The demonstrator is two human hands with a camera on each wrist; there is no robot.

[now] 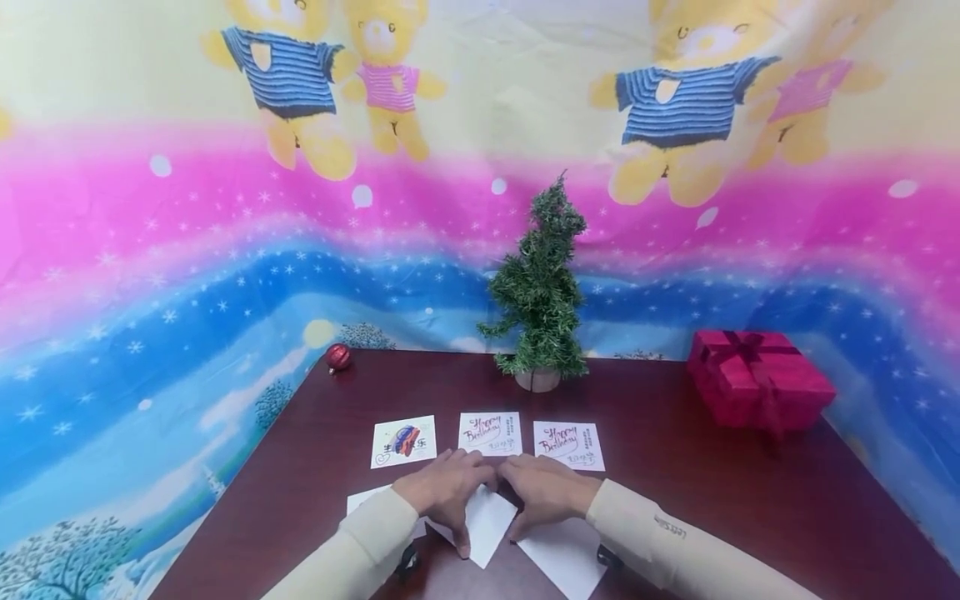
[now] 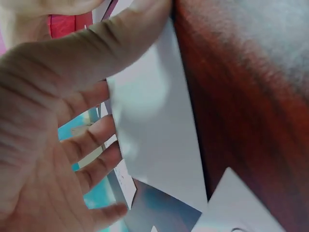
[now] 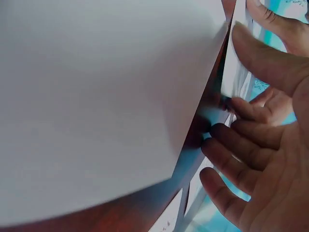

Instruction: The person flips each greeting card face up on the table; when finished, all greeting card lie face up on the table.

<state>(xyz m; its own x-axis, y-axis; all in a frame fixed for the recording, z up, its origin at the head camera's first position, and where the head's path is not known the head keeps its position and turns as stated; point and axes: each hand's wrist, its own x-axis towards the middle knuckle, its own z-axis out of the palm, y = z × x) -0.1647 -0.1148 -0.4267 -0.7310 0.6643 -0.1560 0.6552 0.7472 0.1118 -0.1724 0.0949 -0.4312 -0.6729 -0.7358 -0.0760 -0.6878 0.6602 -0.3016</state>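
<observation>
My left hand (image 1: 448, 490) holds a plain white card (image 1: 489, 527) that stands out over the table. Its thumb (image 2: 120, 38) lies across the card's face and the other fingers are behind it. Close by on the card's right side is my right hand (image 1: 546, 492), with its thumb and fingers spread and relaxed. The right thumb (image 3: 260, 53) is at the card's edge; how firmly it touches, I cannot tell. Under my right forearm another white card (image 1: 564, 554) lies flat. A further white card (image 1: 365, 500) is partly hidden by my left sleeve.
Beyond the hands lie three printed cards in a row: a left one (image 1: 384, 433), a middle one (image 1: 490, 423) and a right one (image 1: 558, 433). Farther back stand a small Christmas tree (image 1: 542, 292), a red bauble (image 1: 338, 357) and a red gift box (image 1: 761, 379). A patterned cloth hangs behind.
</observation>
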